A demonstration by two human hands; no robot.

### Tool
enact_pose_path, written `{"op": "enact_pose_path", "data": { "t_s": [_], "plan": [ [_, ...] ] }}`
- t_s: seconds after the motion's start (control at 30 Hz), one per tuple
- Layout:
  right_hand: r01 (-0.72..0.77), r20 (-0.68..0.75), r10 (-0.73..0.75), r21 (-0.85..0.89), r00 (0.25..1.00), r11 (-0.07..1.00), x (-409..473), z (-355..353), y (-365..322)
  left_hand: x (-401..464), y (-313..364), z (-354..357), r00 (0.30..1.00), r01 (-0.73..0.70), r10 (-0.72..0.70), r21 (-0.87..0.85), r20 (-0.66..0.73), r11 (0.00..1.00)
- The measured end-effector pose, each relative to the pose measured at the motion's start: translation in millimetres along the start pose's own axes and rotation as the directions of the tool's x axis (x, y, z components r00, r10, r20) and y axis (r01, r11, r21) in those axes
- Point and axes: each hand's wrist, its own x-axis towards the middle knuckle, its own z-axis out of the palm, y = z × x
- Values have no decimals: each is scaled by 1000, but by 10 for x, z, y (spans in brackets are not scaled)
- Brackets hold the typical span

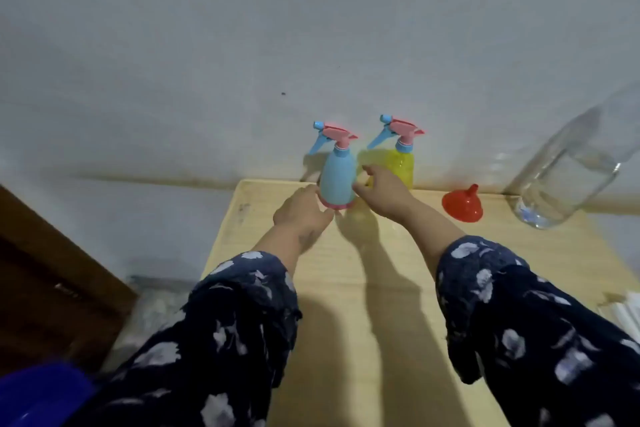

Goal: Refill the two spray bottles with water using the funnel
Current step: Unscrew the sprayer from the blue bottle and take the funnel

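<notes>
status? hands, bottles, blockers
Left hand, right hand open, flanking blue plastic spray bottle; no grip. Both caps on. Red plastic funnel untouched. No blockers.

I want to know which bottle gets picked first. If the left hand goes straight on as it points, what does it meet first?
Most likely the blue spray bottle: the left hand points at its lower part, almost touching, though depth is unclear.

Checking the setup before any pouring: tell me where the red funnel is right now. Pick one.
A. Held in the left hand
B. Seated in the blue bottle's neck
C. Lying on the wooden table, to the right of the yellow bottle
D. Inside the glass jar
C: the red funnel lies wide end down on the wooden table, between the yellow spray bottle and the clear glass jar, with neither hand touching it.
</notes>
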Motion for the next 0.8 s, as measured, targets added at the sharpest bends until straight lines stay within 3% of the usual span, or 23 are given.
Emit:
{"op": "enact_pose_path", "data": {
  "t_s": [0.1, 0.2, 0.3, 0.43, 0.67, 0.8],
  "plan": [
    [-17, -43, 25, 175, 999, 984, 278, 107, 67, 236, 77, 128, 991, 33, -40, -63, -124, 997],
    [3, -68, 22, 352, 997, 936, 472, 272, 86, 407, 134, 261, 984, 33, -51, -106, -168, 994],
    [86, -186, 3, 472, 983, 878, 645, 392, 90, 541, 132, 388, 977, 52, -86, -173, -195, 984],
    [130, -273, 17, 512, 962, 849, 752, 451, 77, 648, 147, 512, 977, 7, -65, -277, -203, 961],
    [113, -265, 63, 598, 962, 793, 695, 417, -79, 386, 91, 576, 923, -138, -17, -373, -384, 918],
    [165, -372, 109, 632, 922, 757, 536, 393, -295, 144, 81, 432, 964, -73, -43, -415, -264, 907]
  ]
}}
